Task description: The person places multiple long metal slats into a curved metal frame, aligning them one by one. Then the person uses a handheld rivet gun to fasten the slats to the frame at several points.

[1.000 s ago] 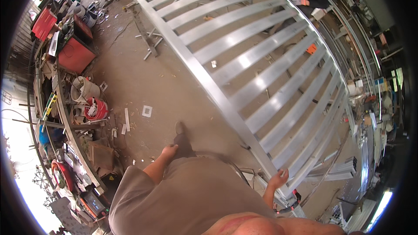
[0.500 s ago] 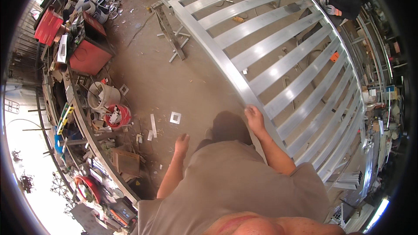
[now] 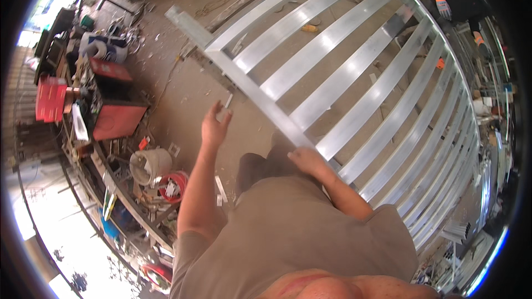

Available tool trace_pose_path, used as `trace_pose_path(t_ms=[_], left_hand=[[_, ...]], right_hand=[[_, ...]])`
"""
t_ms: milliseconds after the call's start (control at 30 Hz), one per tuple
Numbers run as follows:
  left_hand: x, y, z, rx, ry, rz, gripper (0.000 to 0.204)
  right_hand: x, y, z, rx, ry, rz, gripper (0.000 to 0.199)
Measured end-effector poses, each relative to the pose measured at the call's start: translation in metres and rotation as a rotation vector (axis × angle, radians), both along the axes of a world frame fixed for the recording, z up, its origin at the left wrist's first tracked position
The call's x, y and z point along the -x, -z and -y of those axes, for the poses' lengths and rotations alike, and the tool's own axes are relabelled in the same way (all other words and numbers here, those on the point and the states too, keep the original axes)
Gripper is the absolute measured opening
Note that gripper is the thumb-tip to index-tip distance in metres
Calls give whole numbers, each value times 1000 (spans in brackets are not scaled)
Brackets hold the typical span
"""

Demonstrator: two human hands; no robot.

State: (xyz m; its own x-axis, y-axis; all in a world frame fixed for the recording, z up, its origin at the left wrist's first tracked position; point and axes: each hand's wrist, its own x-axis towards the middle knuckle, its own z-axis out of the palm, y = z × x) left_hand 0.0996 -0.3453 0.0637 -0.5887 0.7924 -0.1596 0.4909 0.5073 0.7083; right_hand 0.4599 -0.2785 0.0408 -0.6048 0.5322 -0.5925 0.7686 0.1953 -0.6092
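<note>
Head view: right hand [image 3: 303, 159] atop metal frame [image 3: 354, 72]

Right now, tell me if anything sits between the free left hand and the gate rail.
Nothing visible does. The left hand hangs open over bare floor, just left of the rail. The right hand already rests on that rail.

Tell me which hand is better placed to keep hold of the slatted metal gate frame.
Right. The right hand rests on the outer rail of the silver slatted gate frame, fingers along its edge. The left hand is raised open in the air over the concrete floor, apart from the frame.
</note>
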Motion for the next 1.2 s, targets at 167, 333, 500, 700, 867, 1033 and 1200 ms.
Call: trace_pose_path(t_ms=[167,333,500,700,867,1033,1200], left_hand=[[88,-1,-170,-48,203,-244,84],[142,31,-297,164,352,-461,109],[179,50,-356,310,512,-203,118],[187,58,-359,201,531,-169,106],[193,59,-363,124,567,-168,102],[193,63,-366,162,561,-118,100],[199,57,-375,251,586,-42,104]], right_hand=[[9,9,-14,218,305,49,52],[29,-9,-15,141,403,96,49],[107,-64,-64,353,623,342,40],[251,-48,-274,-264,722,-10,57],[352,10,-485,-246,1163,-267,114],[382,20,-608,-471,1194,18,130],[405,24,-631,-478,1111,370,118]])
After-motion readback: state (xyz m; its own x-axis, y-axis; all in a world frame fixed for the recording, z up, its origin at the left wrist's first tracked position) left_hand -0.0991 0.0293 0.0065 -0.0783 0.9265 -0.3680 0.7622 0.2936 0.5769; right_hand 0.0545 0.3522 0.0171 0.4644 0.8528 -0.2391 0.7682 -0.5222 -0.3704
